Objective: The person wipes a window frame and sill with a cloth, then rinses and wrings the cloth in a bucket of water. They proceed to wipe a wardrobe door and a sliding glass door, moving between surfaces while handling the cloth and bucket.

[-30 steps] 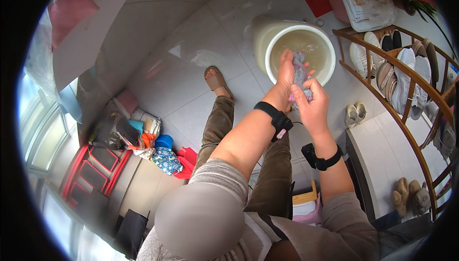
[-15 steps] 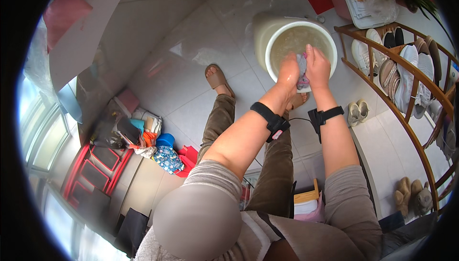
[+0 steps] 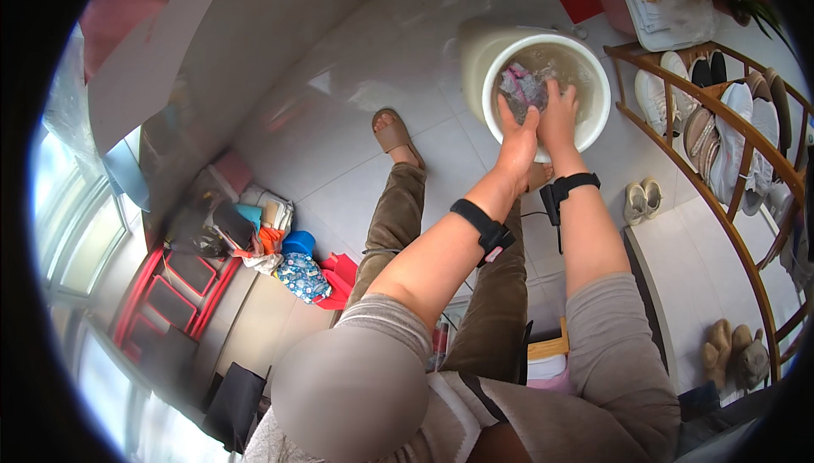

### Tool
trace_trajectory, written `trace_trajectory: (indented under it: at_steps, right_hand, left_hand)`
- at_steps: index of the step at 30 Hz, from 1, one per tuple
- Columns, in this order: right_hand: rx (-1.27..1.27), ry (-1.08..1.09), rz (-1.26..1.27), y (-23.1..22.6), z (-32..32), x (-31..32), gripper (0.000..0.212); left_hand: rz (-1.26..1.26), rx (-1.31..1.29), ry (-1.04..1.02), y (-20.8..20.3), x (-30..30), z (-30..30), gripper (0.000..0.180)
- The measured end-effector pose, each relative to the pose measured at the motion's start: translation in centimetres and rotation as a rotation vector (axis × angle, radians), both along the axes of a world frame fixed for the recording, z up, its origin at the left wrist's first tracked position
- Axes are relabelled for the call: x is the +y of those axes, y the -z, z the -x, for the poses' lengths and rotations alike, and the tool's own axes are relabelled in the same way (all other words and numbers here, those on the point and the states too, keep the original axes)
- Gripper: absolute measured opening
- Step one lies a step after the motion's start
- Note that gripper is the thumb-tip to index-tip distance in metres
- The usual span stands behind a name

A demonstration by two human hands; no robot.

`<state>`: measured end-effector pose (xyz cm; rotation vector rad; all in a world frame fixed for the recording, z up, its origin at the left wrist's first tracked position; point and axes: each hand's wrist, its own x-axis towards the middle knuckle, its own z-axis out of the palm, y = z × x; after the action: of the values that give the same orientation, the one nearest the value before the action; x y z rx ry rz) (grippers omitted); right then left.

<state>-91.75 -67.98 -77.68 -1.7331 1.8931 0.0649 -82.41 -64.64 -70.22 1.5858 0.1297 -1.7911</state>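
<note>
Both hands are down in the white bucket [image 3: 593,119]; the left hand [image 3: 515,136] and right hand [image 3: 560,115] have fingers closed on a wet purple cloth [image 3: 523,86]. A wooden shoe rack [image 3: 729,166] stands just beside it

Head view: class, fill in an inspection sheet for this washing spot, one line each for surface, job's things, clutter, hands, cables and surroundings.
Surface: pale tiled floor, glossy, with window glare.
Job's things: white bucket of cloudy water; a purple-grey cloth lies partly in it.
Clutter: a heap of coloured items by the red frame at the left; small pale shoes near the bucket.
Hands: left hand and right hand are side by side in the bucket, at the cloth; grip cannot be told. Each wrist carries a black band.
Cables: a thin black lead hangs from the right wristband.
Surroundings: wooden shoe rack at the right, window at the left.
</note>
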Motion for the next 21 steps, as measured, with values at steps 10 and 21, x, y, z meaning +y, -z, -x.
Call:
trace_trajectory:
  at_steps: [10, 21]
  right_hand:
    - [-0.658, 0.12, 0.216, -15.4, -2.0, 1.9, 0.015]
    - [-0.566, 0.122, 0.272, -10.9, -0.9, 0.4, 0.031]
  left_hand:
    - [0.015, 0.29, -0.334, 2.8, -3.2, -0.1, 0.063]
    - [-0.101, 0.185, -0.087, -0.5, -2.3, 0.8, 0.044]
